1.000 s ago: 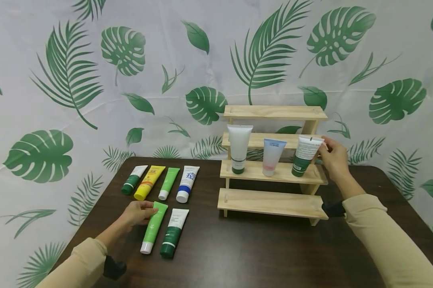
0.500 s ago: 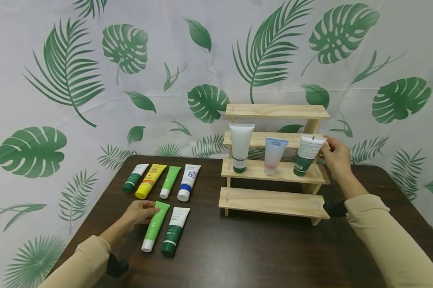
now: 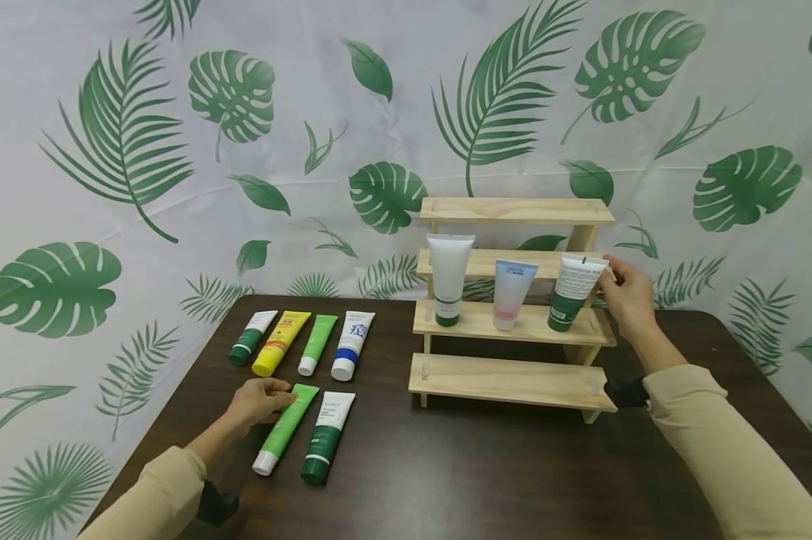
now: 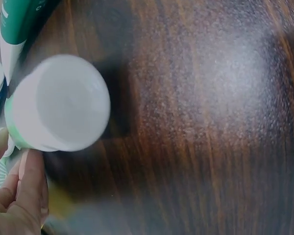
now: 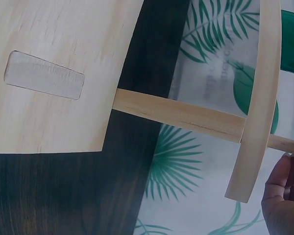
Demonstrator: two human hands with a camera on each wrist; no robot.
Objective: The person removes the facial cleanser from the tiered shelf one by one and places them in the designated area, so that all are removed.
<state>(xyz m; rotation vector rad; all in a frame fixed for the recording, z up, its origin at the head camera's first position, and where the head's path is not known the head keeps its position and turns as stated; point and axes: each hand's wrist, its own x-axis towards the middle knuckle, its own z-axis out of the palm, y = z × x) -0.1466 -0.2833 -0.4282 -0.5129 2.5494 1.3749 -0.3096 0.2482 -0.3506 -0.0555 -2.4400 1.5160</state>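
1. Your dk table (image 3: 460, 480): sm green/white tube (image 3: 253, 337), yellow tube (image 3: 281, 343), back lime tube (image 3: 317, 344), blue/white tube (image 3: 353, 345), lg green/white tube (image 3: 328, 437), tiered shelf (image 3: 507, 381).
2. Shelf's 2nd-lowest tier, caps down: white tube (image 3: 449, 281), pink/blue tube (image 3: 514, 295), tilted green/white tube (image 3: 572, 294).

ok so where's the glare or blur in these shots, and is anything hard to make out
Left wrist: bright glare on the table, white cap soft-focused and filling much of the left side, dark shadow just right of it; head: only a faint sheen on the table, held green tube clean in outline; right wrist: shelf edges fairly crisp, tabletop dark at lower left.
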